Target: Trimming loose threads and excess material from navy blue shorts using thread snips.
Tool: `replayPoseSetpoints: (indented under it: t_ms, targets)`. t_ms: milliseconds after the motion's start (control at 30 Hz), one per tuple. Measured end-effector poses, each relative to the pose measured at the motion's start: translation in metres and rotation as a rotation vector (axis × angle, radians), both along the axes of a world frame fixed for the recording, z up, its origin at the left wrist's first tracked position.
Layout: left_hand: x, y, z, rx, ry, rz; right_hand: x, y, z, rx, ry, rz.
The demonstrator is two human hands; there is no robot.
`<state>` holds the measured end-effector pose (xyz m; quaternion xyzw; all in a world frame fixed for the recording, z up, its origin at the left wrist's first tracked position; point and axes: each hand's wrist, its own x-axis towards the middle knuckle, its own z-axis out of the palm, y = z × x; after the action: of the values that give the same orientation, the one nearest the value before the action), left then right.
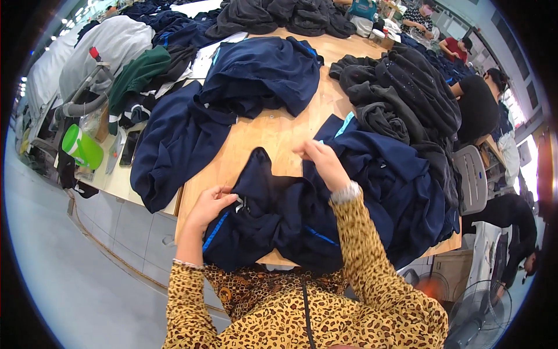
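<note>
A navy blue garment (273, 200) with bright blue trim strips lies bunched at the table's near edge, just in front of my body. At its left side, my left hand (210, 207) is closed, thumb and fingers pinching the cloth. Beside that thumb shows a small silvery piece (241, 203), too small to name. My right hand (325, 164) is raised above the garment's right part, its fingers drawn together in a pinch. Whatever those fingers hold, if anything, cannot be made out. Under and beyond my right wrist spreads a pile of navy garments (389, 180).
More navy garments (261, 72) are heaped on the wooden table (264, 136) ahead. Dark grey garments (407, 87) are piled at the far right. A side table at left bears a green container (82, 146) and a phone (129, 146). Right of the table are a grey chair (469, 177), a fan (479, 314) and several people.
</note>
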<state>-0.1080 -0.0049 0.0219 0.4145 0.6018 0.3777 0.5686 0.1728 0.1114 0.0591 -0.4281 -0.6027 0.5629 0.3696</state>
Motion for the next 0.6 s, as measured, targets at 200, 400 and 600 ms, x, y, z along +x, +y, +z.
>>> replayPoseSetpoints:
  t_ms: [200, 400, 600]
  targets:
    - [0.023, -0.012, -0.031, 0.219, 0.152, 0.062, -0.066, 0.051, -0.050, -0.180, -0.010, 0.472]
    - [0.026, -0.020, 0.043, 0.766, 0.587, 0.039, -0.080, 0.039, -0.051, -0.203, -0.206, 0.764]
    - [0.016, -0.039, 0.060, 0.637, 0.623, -0.082, 0.003, -0.028, 0.013, 0.915, -0.440, -0.145]
